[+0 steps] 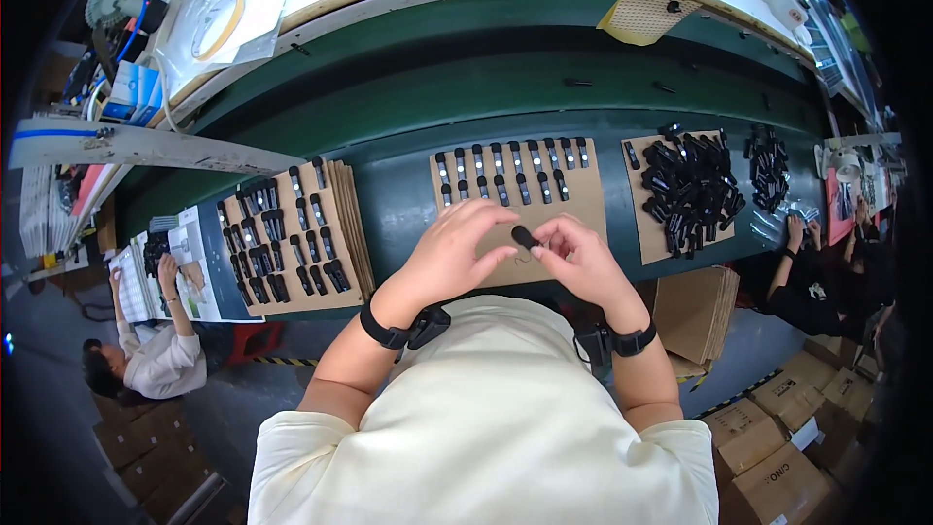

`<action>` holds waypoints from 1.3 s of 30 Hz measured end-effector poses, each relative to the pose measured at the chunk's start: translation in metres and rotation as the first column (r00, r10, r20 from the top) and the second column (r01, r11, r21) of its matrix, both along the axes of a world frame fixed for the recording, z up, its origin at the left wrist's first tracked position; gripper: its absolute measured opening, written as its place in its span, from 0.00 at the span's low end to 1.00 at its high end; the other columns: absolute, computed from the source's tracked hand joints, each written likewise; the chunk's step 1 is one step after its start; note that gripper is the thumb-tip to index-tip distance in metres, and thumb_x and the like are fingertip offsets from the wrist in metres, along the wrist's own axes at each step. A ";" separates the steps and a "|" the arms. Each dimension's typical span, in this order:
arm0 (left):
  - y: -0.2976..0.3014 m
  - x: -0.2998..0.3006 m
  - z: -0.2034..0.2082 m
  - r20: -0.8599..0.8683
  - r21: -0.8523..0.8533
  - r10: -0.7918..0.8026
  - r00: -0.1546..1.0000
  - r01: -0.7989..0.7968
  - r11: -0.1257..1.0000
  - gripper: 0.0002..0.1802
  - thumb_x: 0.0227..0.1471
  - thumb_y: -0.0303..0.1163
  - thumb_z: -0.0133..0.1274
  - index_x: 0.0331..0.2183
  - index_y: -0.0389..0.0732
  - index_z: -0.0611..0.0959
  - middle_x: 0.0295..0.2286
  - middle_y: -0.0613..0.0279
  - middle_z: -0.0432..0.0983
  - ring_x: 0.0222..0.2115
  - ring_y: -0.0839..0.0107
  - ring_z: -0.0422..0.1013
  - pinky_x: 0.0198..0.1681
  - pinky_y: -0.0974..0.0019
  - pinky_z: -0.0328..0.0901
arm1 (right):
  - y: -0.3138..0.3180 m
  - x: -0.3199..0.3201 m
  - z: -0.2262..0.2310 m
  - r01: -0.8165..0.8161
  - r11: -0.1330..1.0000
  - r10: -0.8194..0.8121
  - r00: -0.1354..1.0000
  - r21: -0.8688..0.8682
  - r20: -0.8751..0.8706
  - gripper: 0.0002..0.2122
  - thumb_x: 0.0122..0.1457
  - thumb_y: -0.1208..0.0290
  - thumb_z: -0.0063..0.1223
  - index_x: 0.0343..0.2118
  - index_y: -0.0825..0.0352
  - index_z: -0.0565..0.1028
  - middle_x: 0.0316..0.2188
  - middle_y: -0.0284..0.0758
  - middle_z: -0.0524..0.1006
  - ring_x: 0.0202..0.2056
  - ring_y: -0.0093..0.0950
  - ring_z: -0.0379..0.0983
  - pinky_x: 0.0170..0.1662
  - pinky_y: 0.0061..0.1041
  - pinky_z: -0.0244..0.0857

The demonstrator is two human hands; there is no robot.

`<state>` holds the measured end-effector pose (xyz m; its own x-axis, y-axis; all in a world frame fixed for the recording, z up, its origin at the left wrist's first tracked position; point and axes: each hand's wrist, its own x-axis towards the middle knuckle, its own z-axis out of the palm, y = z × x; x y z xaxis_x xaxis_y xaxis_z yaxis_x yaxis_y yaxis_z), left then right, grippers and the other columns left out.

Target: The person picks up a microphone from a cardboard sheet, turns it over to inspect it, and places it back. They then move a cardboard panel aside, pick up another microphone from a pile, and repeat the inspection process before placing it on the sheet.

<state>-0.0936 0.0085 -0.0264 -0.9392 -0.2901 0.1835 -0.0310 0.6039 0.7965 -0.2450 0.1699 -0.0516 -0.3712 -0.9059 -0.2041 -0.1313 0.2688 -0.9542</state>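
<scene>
My right hand [583, 261] pinches a small black microphone [526, 237] with a rounded, foam-like tip pointing toward my left hand. A thin dark strand curls below it. My left hand [449, 251] is open beside it, thumb and forefinger spread around the tip without visibly gripping. Both hands are above the near half of a brown cardboard sheet [591, 196]. On the sheet's far half, similar black microphones [500, 157] stand in two rows, each with a pale spot. Black bands circle both my wrists.
Left is a cardboard stack [352, 224] bearing rows of microphones. Right, a loose heap [688, 190] of black pieces covers another sheet, with a smaller pile [770, 167] beyond. People work at both ends. A dark green belt [437, 73] runs behind; cartons [777, 486] stand at lower right.
</scene>
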 end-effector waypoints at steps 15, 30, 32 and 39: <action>-0.024 0.003 -0.051 0.265 0.032 0.144 0.953 -0.158 0.987 0.12 0.47 0.29 0.57 0.36 0.36 0.79 0.33 0.53 0.75 0.37 0.54 0.72 0.43 0.58 0.66 | 0.002 -0.090 -0.217 0.540 0.800 -0.355 0.776 0.260 -0.521 0.10 0.50 0.71 0.59 0.31 0.70 0.72 0.25 0.42 0.77 0.29 0.38 0.76 0.34 0.32 0.69; -0.036 -0.014 -0.069 0.301 0.040 0.134 0.944 -0.153 0.987 0.11 0.47 0.27 0.57 0.36 0.35 0.79 0.31 0.53 0.75 0.34 0.57 0.73 0.39 0.61 0.67 | -0.035 -0.108 -0.187 0.537 0.828 -0.353 0.724 0.162 -0.593 0.13 0.50 0.70 0.59 0.37 0.68 0.71 0.35 0.41 0.73 0.35 0.39 0.73 0.38 0.34 0.68; -0.038 -0.018 -0.073 0.295 0.040 0.135 0.946 -0.153 0.987 0.11 0.47 0.27 0.57 0.35 0.35 0.79 0.31 0.53 0.75 0.34 0.57 0.73 0.39 0.61 0.68 | -0.059 -0.126 -0.176 0.464 0.881 -0.321 0.729 0.091 -0.604 0.13 0.50 0.70 0.58 0.38 0.65 0.71 0.39 0.41 0.72 0.40 0.42 0.71 0.42 0.37 0.67; -0.050 -0.023 -0.085 0.306 0.106 0.147 0.941 -0.187 0.977 0.11 0.48 0.27 0.57 0.36 0.35 0.79 0.30 0.53 0.75 0.33 0.58 0.74 0.38 0.62 0.68 | -0.157 -0.175 -0.183 0.302 0.953 -0.228 0.648 -0.029 -0.727 0.16 0.52 0.70 0.56 0.44 0.67 0.71 0.40 0.42 0.73 0.42 0.43 0.70 0.48 0.36 0.65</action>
